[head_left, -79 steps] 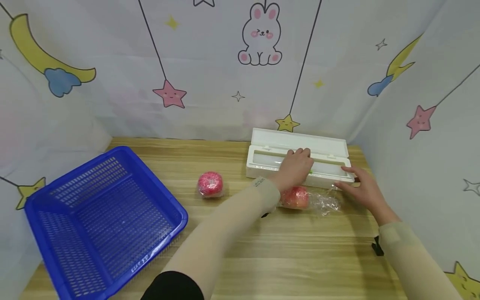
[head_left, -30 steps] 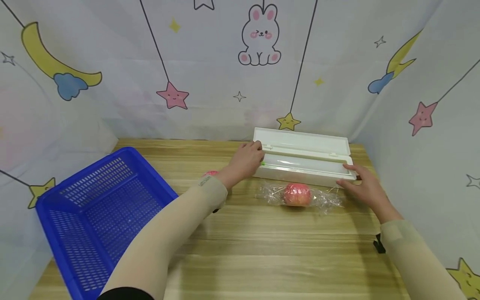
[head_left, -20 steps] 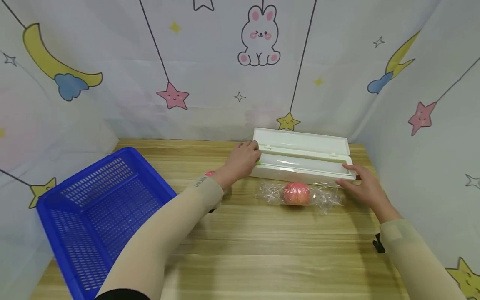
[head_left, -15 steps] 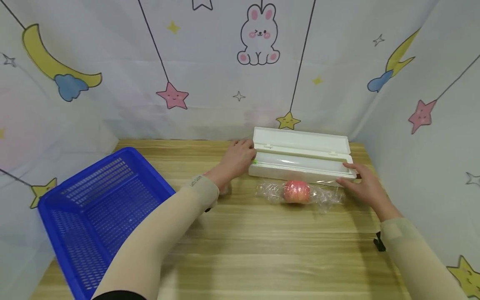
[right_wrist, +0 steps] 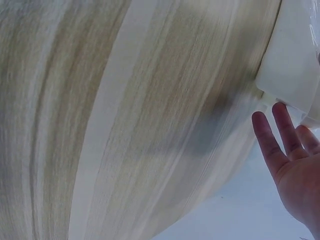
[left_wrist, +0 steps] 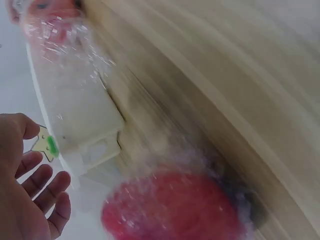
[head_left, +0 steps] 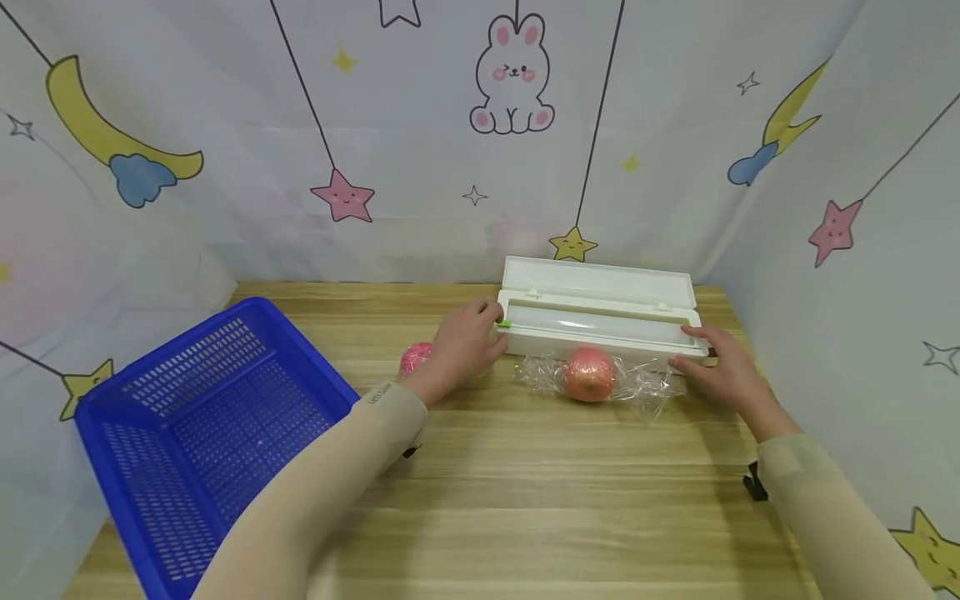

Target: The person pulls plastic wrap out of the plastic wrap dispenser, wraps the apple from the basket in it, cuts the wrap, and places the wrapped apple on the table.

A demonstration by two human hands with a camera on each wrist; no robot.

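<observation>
A white cling film dispenser (head_left: 600,340) lies at the back right with its lid raised. My right hand (head_left: 723,375) holds its right end, thumb at the front and a finger on top; in the right wrist view the other fingers (right_wrist: 285,132) stretch out beside that end. My left hand (head_left: 467,337) is at the dispenser's left end, by the green cutter slider (head_left: 504,324), its fingers loosely bent around nothing in the left wrist view. An apple (head_left: 588,375) in clear film sits against the dispenser's front, film spread to both sides.
A second film-wrapped red fruit (head_left: 415,358) lies behind my left wrist, partly hidden by it. The blue plastic basket (head_left: 225,425) stands at the left of the wooden table (head_left: 555,500). A patterned cloth (head_left: 420,142) encloses the back and sides.
My left hand has travelled left along the dispenser with the green slider, then come off its end. The wrapped apple has shifted up against the dispenser. My right hand has stayed at the right end.
</observation>
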